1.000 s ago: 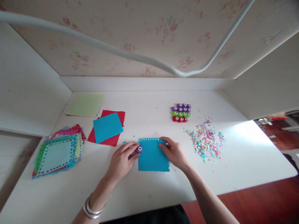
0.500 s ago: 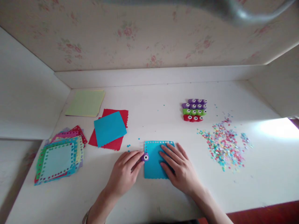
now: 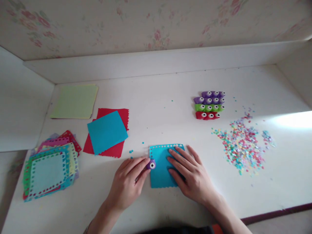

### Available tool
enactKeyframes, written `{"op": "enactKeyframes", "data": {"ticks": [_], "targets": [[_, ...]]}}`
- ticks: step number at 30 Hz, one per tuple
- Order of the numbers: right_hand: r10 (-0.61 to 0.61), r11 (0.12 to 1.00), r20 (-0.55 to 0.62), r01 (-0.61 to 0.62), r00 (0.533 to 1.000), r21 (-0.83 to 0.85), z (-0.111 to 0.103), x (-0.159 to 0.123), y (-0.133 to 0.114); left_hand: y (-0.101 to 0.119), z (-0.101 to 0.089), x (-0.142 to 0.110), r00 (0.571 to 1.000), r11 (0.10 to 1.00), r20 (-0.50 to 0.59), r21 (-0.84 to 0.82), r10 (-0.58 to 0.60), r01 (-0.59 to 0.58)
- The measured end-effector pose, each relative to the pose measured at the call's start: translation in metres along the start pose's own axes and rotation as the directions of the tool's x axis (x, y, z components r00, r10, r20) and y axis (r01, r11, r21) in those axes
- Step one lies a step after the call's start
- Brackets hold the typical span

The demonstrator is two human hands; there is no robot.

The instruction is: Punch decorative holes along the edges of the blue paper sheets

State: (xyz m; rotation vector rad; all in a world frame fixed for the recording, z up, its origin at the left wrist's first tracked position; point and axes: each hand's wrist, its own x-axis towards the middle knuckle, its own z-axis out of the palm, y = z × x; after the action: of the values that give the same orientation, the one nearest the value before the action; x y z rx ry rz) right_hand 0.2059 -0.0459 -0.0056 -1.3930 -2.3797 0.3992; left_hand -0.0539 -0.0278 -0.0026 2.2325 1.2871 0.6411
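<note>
A square sheet of blue paper lies flat on the white table, with small shapes cut along its top edge and upper left edge. My left hand is closed on a small purple craft punch, which sits over the sheet's left edge and has a star mark on its white top. My right hand rests flat with fingers spread over the right part of the sheet, covering its right edge. A few tiny blue cut-outs lie just left of the sheet.
Several purple, green and red punches stand in rows at the back right. Beside them spreads a pile of coloured confetti. To the left are punched-edge sheets, a blue sheet on red paper, and pale green paper.
The camera view has shifted and come closer, so the things at the sides sit further outward. Both hands keep their places, the left still holding the punch at the blue sheet's left edge.
</note>
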Motion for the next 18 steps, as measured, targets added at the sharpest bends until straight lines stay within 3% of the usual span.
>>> {"op": "enactKeyframes", "data": {"ticks": [10,14,18], "targets": [[0.03,0.997,-0.003,-0.03,1.0,0.072,-0.002,0.001,-0.002,0.007,-0.007,-0.001,0.993,0.994,0.046,-0.016,-0.107,0.107],[0.05,0.99,-0.083,-0.039,0.995,0.134,-0.003,-0.003,-0.001,0.013,-0.01,0.009,0.988,0.988,0.015,-0.03,-0.153,0.153],[0.286,0.927,-0.224,-0.21,0.932,0.31,-0.005,-0.011,0.0,0.02,-0.007,0.02,0.988,0.988,-0.011,-0.029,-0.153,0.152]]}}
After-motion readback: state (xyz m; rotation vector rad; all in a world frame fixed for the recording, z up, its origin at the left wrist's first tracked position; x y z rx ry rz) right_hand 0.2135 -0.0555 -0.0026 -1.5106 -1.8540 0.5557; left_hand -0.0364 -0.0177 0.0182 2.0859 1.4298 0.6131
